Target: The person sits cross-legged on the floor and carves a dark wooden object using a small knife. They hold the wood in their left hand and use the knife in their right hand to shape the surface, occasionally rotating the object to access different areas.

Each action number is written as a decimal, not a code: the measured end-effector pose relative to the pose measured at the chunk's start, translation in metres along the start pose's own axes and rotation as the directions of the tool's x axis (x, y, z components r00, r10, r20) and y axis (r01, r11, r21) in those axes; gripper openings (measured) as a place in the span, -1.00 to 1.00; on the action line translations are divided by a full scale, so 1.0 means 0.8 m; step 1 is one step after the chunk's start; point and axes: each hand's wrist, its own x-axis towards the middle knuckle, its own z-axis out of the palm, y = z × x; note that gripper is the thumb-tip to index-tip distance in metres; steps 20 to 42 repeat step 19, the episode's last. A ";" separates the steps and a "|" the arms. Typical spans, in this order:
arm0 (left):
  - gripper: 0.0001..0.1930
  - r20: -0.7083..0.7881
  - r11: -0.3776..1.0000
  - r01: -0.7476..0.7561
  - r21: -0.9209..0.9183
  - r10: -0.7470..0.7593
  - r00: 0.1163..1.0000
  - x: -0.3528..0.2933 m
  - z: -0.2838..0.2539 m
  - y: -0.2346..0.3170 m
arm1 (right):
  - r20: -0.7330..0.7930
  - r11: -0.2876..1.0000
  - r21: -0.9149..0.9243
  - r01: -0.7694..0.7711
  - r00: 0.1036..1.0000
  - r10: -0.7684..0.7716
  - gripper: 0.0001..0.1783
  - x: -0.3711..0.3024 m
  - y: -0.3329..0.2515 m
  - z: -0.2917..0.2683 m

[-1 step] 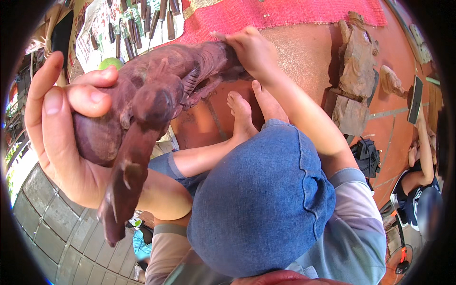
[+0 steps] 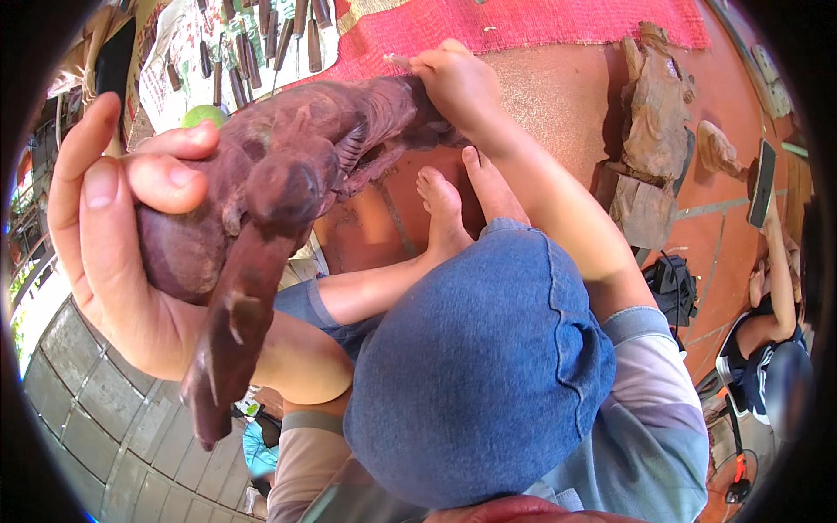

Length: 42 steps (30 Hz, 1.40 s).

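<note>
My left hand (image 2: 118,240) is wrapped round the rounded end of a dark reddish-brown wood carving (image 2: 279,187), its thumb and fingers curled over the surface. A long arm of the carving slants down across my left forearm. At the carving's far right end, my right hand (image 2: 458,91) is closed and pressed against the wood. Out from its fingertips pokes a small pale scrap (image 2: 397,61), too small to name. The underside of the carving and the fingers beneath it are hidden.
Several wooden-handled carving tools (image 2: 248,57) lie on a printed sheet at the upper left, near a green round thing (image 2: 203,114). A red mat (image 2: 523,24) spans the top. Rough wood pieces (image 2: 652,122) stand at right. A blue cap (image 2: 475,366) blocks the lower middle. Another person's hand holds a phone (image 2: 763,183).
My right hand has shifted slightly up and left at the carving's end, with the pale scrap showing more. The carving and my left hand have barely moved.
</note>
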 end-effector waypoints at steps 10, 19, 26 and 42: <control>-0.55 0.013 0.991 0.113 -0.076 -0.113 0.994 0.012 -0.011 0.012 | -0.032 0.961 0.259 -0.098 0.993 0.110 -0.73 -0.124 0.070 -0.076; -0.60 0.131 0.970 0.141 -0.196 -0.117 0.984 0.006 -0.010 0.018 | 0.096 0.979 0.194 -0.057 0.995 0.039 -0.78 -0.015 0.007 -0.017; -0.60 0.131 0.970 0.141 -0.196 -0.117 0.984 0.006 -0.010 0.018 | 0.096 0.979 0.194 -0.057 0.995 0.039 -0.78 -0.015 0.007 -0.017; -0.60 0.131 0.970 0.141 -0.196 -0.117 0.984 0.006 -0.010 0.018 | 0.096 0.979 0.194 -0.057 0.995 0.039 -0.78 -0.015 0.007 -0.017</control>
